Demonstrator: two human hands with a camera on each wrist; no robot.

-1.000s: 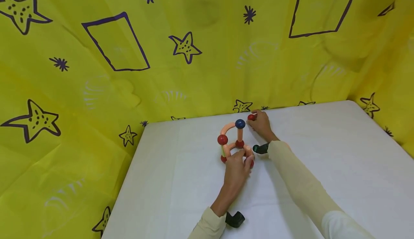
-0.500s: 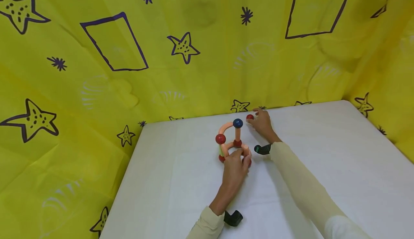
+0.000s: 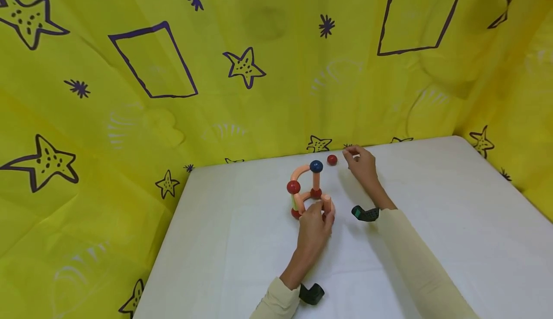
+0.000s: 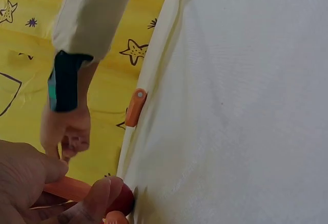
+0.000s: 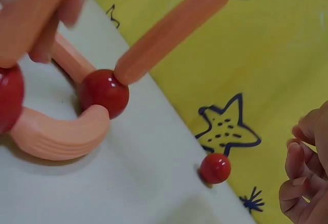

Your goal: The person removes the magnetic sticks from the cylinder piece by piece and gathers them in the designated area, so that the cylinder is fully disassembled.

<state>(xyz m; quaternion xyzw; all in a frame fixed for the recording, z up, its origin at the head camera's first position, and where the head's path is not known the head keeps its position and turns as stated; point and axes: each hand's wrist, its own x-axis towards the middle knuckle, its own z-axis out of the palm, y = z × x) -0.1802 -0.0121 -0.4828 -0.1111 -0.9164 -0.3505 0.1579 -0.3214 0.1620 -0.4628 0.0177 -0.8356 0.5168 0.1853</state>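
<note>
A magnetic stick-and-ball frame stands on the white table, with a blue ball on top of an upright orange stick. Red balls, such as this one, join its curved orange sticks and a yellow-green stick. My left hand pinches the frame's near side by an upright orange stick, partly hidden by the fingers. Away to the right, my right hand hovers with loosely bent fingers and nothing in them. Between it and the frame, a loose red ball lies near the table's far edge.
An orange stick lies on the table, seen in the left wrist view. Yellow cloth with star drawings hangs behind the table. Each wrist wears a dark camera, like the right one.
My right hand has let go of the red ball and drawn back to the right. The ball stays near the far edge. My left hand keeps its grip on the frame.
</note>
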